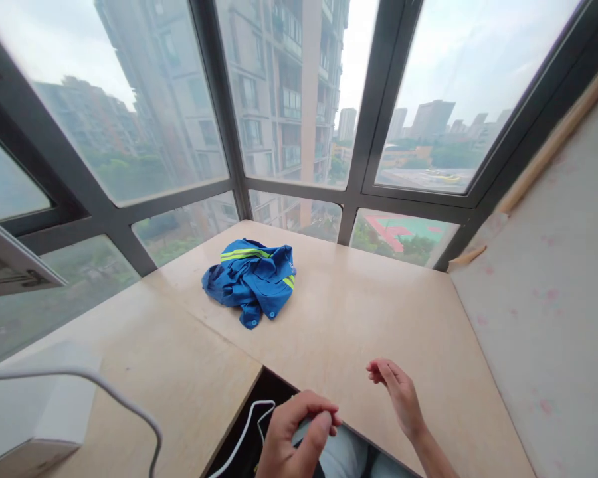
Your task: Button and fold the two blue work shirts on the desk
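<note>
Left hand (285, 426) curled, grip loosely open; right hand (399, 393) above tabletop (369, 312), grip likewise.

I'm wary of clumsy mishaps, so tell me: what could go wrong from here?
The crumpled blue fabric garment with yellow-green stripes lies bunched, so lifting one fold might tangle it further.

A thin white cable runs close beside the left hand and could snag it.

If dragged toward the person, the garment might slip into the dark, angular opening in the pale, flat tabletop.
</note>
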The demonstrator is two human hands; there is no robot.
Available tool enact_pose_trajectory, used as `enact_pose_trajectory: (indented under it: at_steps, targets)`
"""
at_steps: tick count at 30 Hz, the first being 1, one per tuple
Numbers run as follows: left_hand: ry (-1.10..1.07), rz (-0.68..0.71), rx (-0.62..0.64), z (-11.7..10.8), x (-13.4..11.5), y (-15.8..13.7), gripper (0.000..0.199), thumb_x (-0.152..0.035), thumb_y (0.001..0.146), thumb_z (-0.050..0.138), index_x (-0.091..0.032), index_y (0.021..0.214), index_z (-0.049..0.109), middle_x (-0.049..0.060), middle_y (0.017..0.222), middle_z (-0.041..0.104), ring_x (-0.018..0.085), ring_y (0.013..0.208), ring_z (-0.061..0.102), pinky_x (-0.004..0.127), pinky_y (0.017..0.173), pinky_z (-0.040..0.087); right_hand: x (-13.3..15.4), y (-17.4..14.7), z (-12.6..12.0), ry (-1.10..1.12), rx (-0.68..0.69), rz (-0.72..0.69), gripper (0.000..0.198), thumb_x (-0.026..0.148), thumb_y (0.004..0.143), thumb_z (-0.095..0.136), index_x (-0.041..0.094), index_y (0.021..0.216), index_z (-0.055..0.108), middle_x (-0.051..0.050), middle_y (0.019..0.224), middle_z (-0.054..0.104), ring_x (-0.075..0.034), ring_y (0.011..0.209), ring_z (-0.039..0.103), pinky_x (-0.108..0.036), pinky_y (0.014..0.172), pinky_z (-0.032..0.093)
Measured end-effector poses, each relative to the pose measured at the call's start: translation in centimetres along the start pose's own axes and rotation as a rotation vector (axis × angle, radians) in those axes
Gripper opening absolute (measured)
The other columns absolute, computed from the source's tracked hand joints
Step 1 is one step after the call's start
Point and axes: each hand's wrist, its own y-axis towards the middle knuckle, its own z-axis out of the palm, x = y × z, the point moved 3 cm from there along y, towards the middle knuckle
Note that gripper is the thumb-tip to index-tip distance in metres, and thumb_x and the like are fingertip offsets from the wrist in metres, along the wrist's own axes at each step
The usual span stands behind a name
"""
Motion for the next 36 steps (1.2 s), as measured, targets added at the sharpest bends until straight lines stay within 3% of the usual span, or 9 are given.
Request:
enact_pose_trajectory:
  at_steps: [5,11,14,19,22,25,29,33,36]
  targets:
    - [0.109,-0.094,-0.065,1.3,5.6,4.6,0.027,-0.034,0.087,0.054,-0.017,0.097,0.072,0.008,0.094,0.073,0.02,0.088,0.066,0.03,0.08,0.05,-6.1,0.7,-0.9,-0.03,-0.025,0.138,0.06,0.073,0.058,0.073,0.015,0.073,0.075,-0.011,0.075,0.073,-0.022,0.067,0.066,-0.031,0.063,0.056]
    - [0.21,-0.202,-0.179,0.8,13.7,8.1,0.03,-0.033,0.084,0.049,-0.018,0.088,0.075,0.008,0.097,0.073,0.023,0.095,0.066,0.035,0.084,0.05,-7.5,0.6,-2.0,0.029,-0.074,0.211,0.063,0.076,0.059,0.071,0.015,0.076,0.069,-0.008,0.072,0.072,-0.018,0.062,0.065,-0.028,0.058,0.055]
    - [0.315,-0.16,-0.277,0.2,15.9,11.1,0.026,-0.026,0.08,0.051,-0.019,0.085,0.076,0.009,0.103,0.072,0.024,0.103,0.064,0.04,0.095,0.048,-7.7,0.1,-1.7,0.037,-0.097,0.214,0.063,0.077,0.064,0.067,0.016,0.077,0.064,-0.003,0.06,0.067,-0.014,0.052,0.058,-0.024,0.049,0.05]
    - [0.507,-0.055,-0.688,-4.0,15.4,17.6,0.036,-0.018,0.081,0.051,-0.012,0.112,0.07,0.018,0.13,0.059,0.028,0.128,0.05,0.044,0.111,0.035,-8.0,-0.5,-0.9,-0.036,-0.058,0.204,0.064,0.079,0.066,0.063,0.017,0.079,0.064,-0.003,0.061,0.066,-0.014,0.052,0.057,-0.023,0.047,0.047]
    - [0.478,-0.196,-0.846,-7.6,14.9,21.1,0.055,-0.015,0.078,0.058,-0.01,0.132,0.053,0.021,0.143,0.046,0.031,0.138,0.038,0.046,0.113,0.031,-8.3,-0.6,-0.8,-0.056,-0.015,0.203,0.064,0.08,0.066,0.063,0.017,0.079,0.065,-0.003,0.064,0.067,-0.015,0.055,0.058,-0.024,0.049,0.049]
    - [0.364,-0.358,-0.828,-10.3,15.3,23.7,0.061,-0.019,0.074,0.068,-0.01,0.131,0.05,0.022,0.134,0.055,0.029,0.126,0.051,0.04,0.101,0.043,-8.4,-0.6,-0.8,-0.079,0.01,0.191,0.063,0.079,0.068,0.061,0.017,0.079,0.066,-0.004,0.065,0.067,-0.016,0.057,0.058,-0.025,0.051,0.051]
    - [0.263,-0.464,-0.764,-11.9,16.1,25.0,0.041,-0.024,0.07,0.072,-0.01,0.107,0.06,0.009,0.081,0.069,0.02,0.075,0.068,0.029,0.065,0.051,-8.8,-0.5,-0.8,-0.098,0.041,0.196,0.064,0.08,0.068,0.06,0.017,0.079,0.067,-0.005,0.066,0.067,-0.017,0.057,0.059,-0.026,0.052,0.052]
    - [0.217,-0.436,-0.713,-11.5,15.1,24.5,0.017,-0.027,0.069,0.069,-0.014,0.077,0.061,-0.001,0.056,0.058,0.015,0.055,0.058,0.023,0.052,0.043,-9.2,-0.3,-0.9,-0.091,0.082,0.191,0.065,0.081,0.067,0.059,0.017,0.078,0.068,-0.005,0.065,0.066,-0.017,0.057,0.059,-0.027,0.053,0.052]
    - [0.185,-0.349,-0.622,-9.1,13.0,23.7,0.019,-0.031,0.069,0.067,-0.016,0.063,0.056,-0.003,0.051,0.05,0.012,0.052,0.052,0.021,0.051,0.038,-9.6,-0.3,-0.8,-0.085,0.113,0.195,0.063,0.079,0.07,0.058,0.017,0.078,0.068,-0.005,0.065,0.065,-0.017,0.056,0.058,-0.026,0.051,0.051]
